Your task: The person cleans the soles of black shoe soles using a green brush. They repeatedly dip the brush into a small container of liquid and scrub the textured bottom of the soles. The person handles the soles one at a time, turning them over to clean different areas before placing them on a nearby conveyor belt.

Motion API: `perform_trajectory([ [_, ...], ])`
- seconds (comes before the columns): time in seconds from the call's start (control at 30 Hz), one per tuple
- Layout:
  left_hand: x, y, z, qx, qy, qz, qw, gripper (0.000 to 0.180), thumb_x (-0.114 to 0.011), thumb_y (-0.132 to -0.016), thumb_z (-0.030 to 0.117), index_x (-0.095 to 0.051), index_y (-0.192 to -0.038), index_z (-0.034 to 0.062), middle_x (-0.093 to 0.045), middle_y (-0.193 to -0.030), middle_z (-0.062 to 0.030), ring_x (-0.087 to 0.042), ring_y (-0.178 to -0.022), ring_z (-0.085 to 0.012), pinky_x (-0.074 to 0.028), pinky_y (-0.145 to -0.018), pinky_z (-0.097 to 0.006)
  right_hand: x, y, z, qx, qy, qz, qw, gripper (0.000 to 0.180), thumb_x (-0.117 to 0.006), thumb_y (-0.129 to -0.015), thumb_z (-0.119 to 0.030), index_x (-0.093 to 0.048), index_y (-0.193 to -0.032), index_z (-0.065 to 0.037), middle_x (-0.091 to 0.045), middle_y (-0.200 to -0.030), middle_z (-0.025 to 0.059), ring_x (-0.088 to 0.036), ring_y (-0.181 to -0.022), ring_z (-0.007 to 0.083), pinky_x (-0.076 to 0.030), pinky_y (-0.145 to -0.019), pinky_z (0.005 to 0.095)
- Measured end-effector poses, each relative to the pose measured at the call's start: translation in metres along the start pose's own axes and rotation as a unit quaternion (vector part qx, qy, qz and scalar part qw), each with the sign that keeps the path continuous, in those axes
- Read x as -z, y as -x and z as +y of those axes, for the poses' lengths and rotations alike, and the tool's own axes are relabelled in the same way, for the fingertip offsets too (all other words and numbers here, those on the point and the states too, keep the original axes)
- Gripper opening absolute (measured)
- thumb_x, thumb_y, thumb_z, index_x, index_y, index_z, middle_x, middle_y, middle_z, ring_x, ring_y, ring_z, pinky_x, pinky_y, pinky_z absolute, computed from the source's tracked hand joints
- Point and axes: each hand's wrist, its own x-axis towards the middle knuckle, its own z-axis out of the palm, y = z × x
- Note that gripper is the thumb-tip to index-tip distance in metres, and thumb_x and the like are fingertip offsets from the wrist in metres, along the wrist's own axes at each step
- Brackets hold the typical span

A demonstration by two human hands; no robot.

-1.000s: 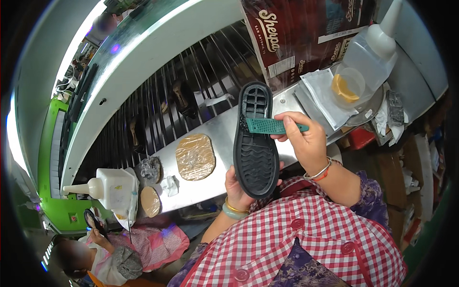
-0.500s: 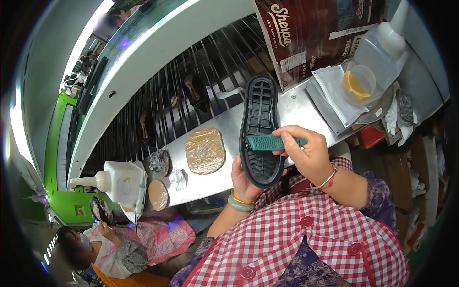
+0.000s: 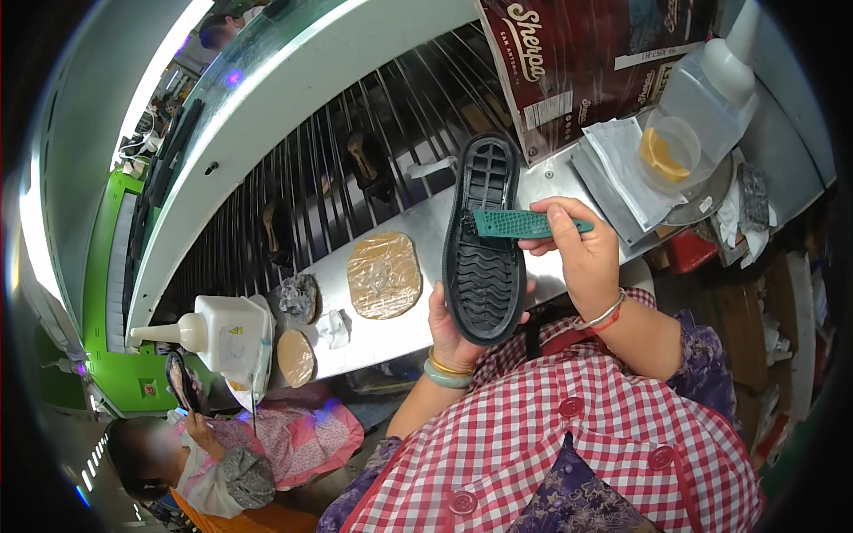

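A black shoe sole (image 3: 484, 282) stands upright in front of me, its hollow ribbed inner side facing up and its toe or heel end pointing away. My left hand (image 3: 455, 336) wraps round its near end from below, with fingertips showing at the right rim. My right hand (image 3: 584, 258) pinches a flat green-handled brush (image 3: 524, 224) between thumb and fingers. The brush lies across the sole, its dark bristle end at the left inner edge, around mid-length. Wavy ribs fill the near half of the sole; a grid of cells fills the far half.
Behind the sole runs a metal ledge with a brown wrapped pad (image 3: 383, 275), a smaller pad (image 3: 296, 357) and white tissue (image 3: 333, 330). Dark shoes (image 3: 362, 160) ride a rod conveyor. Squeeze bottles (image 3: 233, 330) and a maroon box (image 3: 569, 80) flank it. A co-worker (image 3: 222, 462) sits left.
The brush and my right hand have moved away from me along the sole, from the ribbed half to about the middle. My left hand keeps its hold, the sole tilting slightly.
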Motion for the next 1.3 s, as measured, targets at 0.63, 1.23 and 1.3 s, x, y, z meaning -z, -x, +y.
perform_trajectory([
  [0.63, 0.005, 0.003, 0.0, -0.011, -0.031, 0.028, 0.999, 0.077, -0.049, -0.084, 0.058, -0.03, -0.139, 0.0067, -0.039, -0.135, -0.021, -0.044, -0.122, -0.0393, -0.046, -0.089, -0.059, -0.007, 0.017, -0.009, -0.042, 0.003, -0.06, 0.997, 0.022, -0.048, -0.095, -0.015, -0.061, -0.099, 0.003, -0.064, -0.082, 0.0085, -0.066, -0.069, 0.0122, -0.052, -0.059, 0.0198],
  [1.23, 0.006, 0.007, 0.007, -0.032, -0.026, 0.135, 0.99, 0.072, -0.035, -0.087, 0.064, -0.046, -0.127, 0.0053, -0.053, -0.121, -0.0181, -0.054, -0.108, -0.0325, -0.047, -0.089, -0.049, -0.004, 0.032, -0.018, -0.062, 0.059, -0.241, 0.967, 0.021, -0.05, -0.093, -0.011, -0.061, -0.1, 0.006, -0.063, -0.089, 0.0097, -0.064, -0.072, 0.0119, -0.055, -0.065, 0.0226],
  [1.3, 0.004, 0.009, 0.01, -0.022, -0.021, 0.128, 0.991, 0.072, -0.033, -0.088, 0.063, -0.046, -0.127, 0.0044, -0.053, -0.122, -0.0185, -0.054, -0.11, -0.0325, -0.046, -0.09, -0.048, -0.006, 0.031, -0.018, -0.077, 0.061, -0.27, 0.958, 0.022, -0.05, -0.093, -0.012, -0.061, -0.101, 0.006, -0.063, -0.09, 0.0098, -0.064, -0.072, 0.012, -0.054, -0.064, 0.022],
])
